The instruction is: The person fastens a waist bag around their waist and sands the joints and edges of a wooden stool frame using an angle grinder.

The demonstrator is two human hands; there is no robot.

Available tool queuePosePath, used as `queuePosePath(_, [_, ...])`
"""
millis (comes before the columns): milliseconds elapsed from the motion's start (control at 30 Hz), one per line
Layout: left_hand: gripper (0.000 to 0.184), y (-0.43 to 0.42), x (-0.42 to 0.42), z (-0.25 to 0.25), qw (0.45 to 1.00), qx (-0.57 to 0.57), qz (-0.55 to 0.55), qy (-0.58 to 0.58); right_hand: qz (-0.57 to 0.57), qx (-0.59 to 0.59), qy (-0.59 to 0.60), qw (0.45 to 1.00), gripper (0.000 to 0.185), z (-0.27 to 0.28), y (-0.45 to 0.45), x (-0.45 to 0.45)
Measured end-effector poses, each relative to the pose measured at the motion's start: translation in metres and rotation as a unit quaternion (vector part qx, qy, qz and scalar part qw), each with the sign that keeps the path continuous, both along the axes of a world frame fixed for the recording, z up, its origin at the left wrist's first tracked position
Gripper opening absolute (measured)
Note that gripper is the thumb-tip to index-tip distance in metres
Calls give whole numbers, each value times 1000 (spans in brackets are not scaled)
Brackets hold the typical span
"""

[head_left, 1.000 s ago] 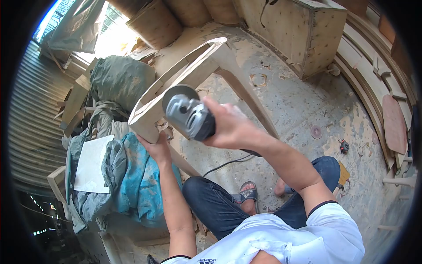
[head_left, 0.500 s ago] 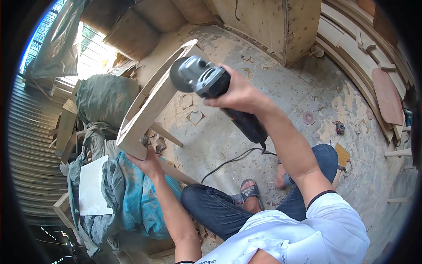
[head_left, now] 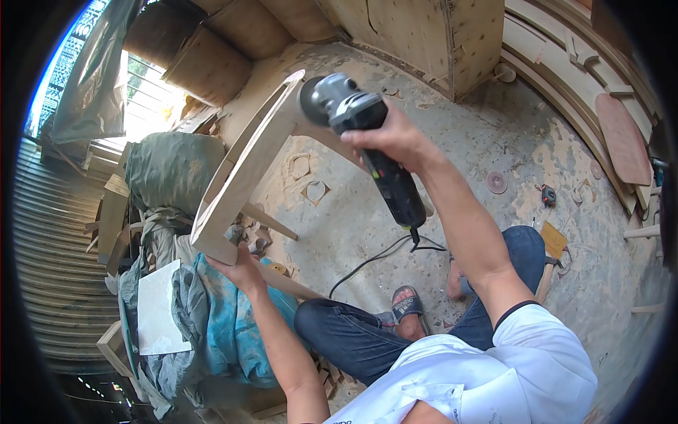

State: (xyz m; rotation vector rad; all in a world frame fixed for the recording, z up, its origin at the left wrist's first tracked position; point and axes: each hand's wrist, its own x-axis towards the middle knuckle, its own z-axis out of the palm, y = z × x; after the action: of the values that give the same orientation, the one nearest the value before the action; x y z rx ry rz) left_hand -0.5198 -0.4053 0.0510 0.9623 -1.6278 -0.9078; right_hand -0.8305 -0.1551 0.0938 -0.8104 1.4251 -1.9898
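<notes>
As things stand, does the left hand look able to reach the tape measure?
Probably not: the left hand is holding the frame, and the right forearm lies across the way to the tape measure on the floor.

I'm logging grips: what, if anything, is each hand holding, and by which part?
Right hand: the angle grinder, by the front of its black body. Left hand: the wooden frame, at its near corner.
</notes>
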Motion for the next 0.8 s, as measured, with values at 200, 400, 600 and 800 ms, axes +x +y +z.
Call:
queuePosePath(200, [83,4,-2,4,1000,20,7,13,67,7,159,985,69,18,-7,38])
queuePosePath(400, [85,7,-4,8,1000,25,11,5,64,3,77,995,62,15,-9,10])
queuePosePath(600, [86,12,-6,9,1000,7,16,-3,75,-23,-73,994,31,-4,-7,-23])
queuePosePath(800, [87,8,-2,7,1000,17,15,-13,57,-16,98,993,71,11,-9,27])
